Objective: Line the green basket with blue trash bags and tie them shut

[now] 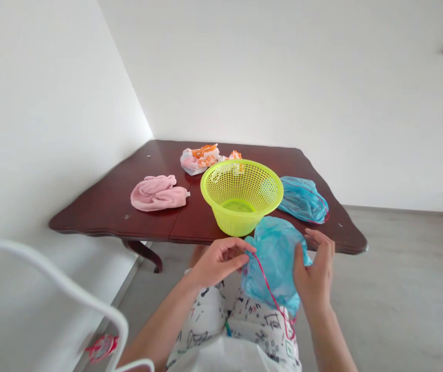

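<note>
A light-blue plastic drawstring bag (278,258) hangs over my lap, just in front of the table edge. My left hand (223,260) pinches its left side near the pink drawstring (265,279), which dangles down across the bag. On the other side, my right hand (315,271) grips the bag's right edge between thumb and fingers. Right behind the bag, a yellow-green plastic basket (240,206) stands upright at the table's front edge; its visible bottom is bare. Another blue plastic bag (302,200) with a pink string lies flat to the basket's right.
On the dark red wooden table (101,206) lies a folded pink cloth (159,193), left of the basket. A white and orange plastic bag (202,159) sits behind. A white curved tube (70,289) crosses the lower left, with a red and white item (102,347) on the floor.
</note>
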The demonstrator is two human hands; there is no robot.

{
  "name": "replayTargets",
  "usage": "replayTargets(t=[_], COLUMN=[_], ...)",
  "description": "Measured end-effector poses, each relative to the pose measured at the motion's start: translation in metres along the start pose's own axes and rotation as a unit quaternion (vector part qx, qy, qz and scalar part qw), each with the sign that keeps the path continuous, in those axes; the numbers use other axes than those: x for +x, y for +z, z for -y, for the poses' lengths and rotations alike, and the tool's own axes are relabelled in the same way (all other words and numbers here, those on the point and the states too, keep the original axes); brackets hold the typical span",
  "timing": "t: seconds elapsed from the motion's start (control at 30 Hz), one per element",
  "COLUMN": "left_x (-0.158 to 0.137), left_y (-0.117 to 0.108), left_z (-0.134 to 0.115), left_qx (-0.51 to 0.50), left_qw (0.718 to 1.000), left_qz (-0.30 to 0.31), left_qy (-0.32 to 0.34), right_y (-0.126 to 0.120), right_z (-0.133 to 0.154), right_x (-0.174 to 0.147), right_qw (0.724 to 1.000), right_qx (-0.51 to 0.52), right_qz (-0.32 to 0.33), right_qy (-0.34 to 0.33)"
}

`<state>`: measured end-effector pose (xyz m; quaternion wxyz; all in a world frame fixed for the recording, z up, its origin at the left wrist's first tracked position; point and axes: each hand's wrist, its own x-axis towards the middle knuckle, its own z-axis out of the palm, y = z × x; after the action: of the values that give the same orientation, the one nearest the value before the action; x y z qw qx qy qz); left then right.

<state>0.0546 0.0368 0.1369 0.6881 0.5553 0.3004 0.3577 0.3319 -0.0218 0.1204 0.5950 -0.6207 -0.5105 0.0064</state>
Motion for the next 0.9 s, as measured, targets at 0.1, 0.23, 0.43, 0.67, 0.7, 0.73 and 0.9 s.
replayTargets(t=[0.1,0.23,0.43,0.67,0.7,0.73,0.9], left_x=[0.001,0.0,0.0,0.008,0.008,0.008,0.001], left_y=[0.019,0.032,0.025,0.011,0.009,0.007,-0.009], left_z=[0.001,-0.004,-0.014,-0.02,-0.02,-0.021,-0.035], left_qx=[0.104,0.206,0.276,0.301,0.274,0.249,0.352], left_qw=[0.992,0.962,0.926,0.937,0.95,0.96,0.921], left_qz=[-0.028,-0.022,-0.063,0.019,0.021,0.011,-0.096], left_qy=[0.067,0.177,0.248,0.173,0.146,0.126,0.136], right_y=[0.008,0.017,0.011,-0.01,-0.01,-0.009,-0.009], right_z=[0.027,0.041,0.046,0.065,0.066,0.067,0.063], right_x=[-0.031,-0.056,-0.033,0.017,0.023,0.028,0.043], right_qw=[0.995,0.979,0.935,0.803,0.798,0.806,0.918], right_qx=[0.035,0.115,0.249,0.379,0.378,0.365,0.206], right_qz=[0.01,0.165,0.224,0.416,0.425,0.425,0.323], right_qy=[-0.092,-0.024,0.116,0.197,0.198,0.192,0.101])
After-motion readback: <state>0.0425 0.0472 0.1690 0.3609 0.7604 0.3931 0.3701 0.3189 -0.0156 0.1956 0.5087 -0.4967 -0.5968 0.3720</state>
